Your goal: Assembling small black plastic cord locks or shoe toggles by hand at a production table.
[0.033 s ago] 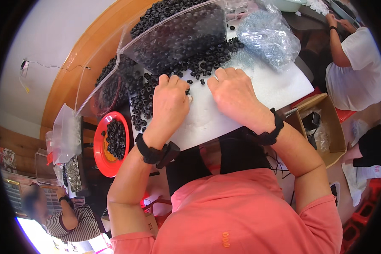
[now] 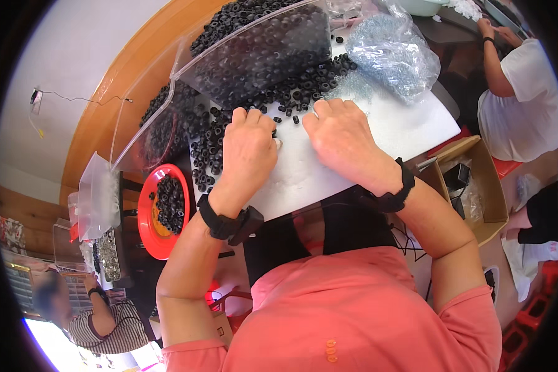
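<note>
My left hand (image 2: 249,147) is curled closed over the white sheet (image 2: 297,180). A bit of a small black ring-shaped part shows between its thumb and fingers, mostly hidden. My right hand (image 2: 342,133) is closed too, knuckles up, a short way to the right; what its fingertips pinch is hidden. Just beyond both hands, many small black cylindrical parts (image 2: 301,96) with holes lie heaped on the sheet. To their right is a scatter of tiny clear-bluish pieces (image 2: 352,88).
A clear plastic bin (image 2: 260,62) of black parts stands at the far side. A plastic bag (image 2: 394,59) of tiny pieces lies far right. A red plate (image 2: 144,217) with black parts is at left, a cardboard box (image 2: 496,204) at right. Other people sit at both sides.
</note>
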The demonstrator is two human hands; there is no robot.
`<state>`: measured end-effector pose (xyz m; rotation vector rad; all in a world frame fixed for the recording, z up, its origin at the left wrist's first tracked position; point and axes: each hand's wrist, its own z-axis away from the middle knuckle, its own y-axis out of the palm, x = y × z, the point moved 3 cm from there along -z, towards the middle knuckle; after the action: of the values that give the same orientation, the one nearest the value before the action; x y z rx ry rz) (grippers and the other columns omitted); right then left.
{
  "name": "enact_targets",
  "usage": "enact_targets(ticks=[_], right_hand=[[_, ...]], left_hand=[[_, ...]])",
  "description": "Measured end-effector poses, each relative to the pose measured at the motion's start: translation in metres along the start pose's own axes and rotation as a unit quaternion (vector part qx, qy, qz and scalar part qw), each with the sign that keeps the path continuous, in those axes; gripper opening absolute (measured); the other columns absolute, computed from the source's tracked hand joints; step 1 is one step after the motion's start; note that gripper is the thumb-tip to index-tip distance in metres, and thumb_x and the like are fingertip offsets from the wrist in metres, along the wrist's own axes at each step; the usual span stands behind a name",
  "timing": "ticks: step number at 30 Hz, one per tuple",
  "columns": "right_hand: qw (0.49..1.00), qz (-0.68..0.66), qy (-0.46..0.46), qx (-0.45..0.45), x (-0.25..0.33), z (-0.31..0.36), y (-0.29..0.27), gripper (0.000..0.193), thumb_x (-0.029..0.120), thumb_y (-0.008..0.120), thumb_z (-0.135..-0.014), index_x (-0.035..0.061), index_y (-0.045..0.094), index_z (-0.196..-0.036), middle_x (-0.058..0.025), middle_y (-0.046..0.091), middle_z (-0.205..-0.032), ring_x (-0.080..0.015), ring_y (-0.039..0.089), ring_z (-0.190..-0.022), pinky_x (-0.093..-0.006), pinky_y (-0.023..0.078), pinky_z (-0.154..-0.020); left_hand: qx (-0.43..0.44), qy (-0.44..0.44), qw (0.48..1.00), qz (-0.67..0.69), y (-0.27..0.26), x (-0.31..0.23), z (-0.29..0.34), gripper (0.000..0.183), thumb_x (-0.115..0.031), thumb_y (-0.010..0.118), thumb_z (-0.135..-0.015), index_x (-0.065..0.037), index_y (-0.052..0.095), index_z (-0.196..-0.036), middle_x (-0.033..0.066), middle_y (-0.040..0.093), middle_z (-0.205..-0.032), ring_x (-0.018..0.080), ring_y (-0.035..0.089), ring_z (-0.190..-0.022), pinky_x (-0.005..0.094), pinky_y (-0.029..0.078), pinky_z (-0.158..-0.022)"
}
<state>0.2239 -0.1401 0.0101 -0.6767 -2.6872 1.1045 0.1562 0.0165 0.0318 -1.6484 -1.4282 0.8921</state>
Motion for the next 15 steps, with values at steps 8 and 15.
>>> enact_targets(ticks=[8, 15], right_hand=[[0.995, -0.099, -0.004, -0.013, -0.002, 0.003, -0.004, 0.005, 0.009, 0.064, -0.072, 0.0048, 0.062, -0.072, -0.0098, 0.059, -0.072, -0.0264, 0.062, -0.072, -0.0389, 0.049, -0.065], [0.996, -0.086, -0.020, -0.007, 0.002, 0.006, -0.003, 0.003, 0.008, 0.064, -0.072, 0.0047, 0.063, -0.071, -0.0098, 0.060, -0.072, -0.0270, 0.062, -0.072, -0.0391, 0.049, -0.065]], left_hand=[[0.004, 0.000, 1.000, -0.007, 0.002, -0.002, 0.000, 0.012, -0.002, 0.070, -0.072, -0.003, 0.064, -0.082, 0.0103, 0.060, -0.086, 0.0312, 0.056, -0.089, 0.0423, 0.049, -0.075], [0.000, -0.030, 0.999, -0.030, 0.007, 0.016, 0.007, 0.007, -0.002, 0.066, -0.071, -0.002, 0.063, -0.077, 0.0128, 0.060, -0.085, 0.0320, 0.057, -0.090, 0.0430, 0.052, -0.073]])
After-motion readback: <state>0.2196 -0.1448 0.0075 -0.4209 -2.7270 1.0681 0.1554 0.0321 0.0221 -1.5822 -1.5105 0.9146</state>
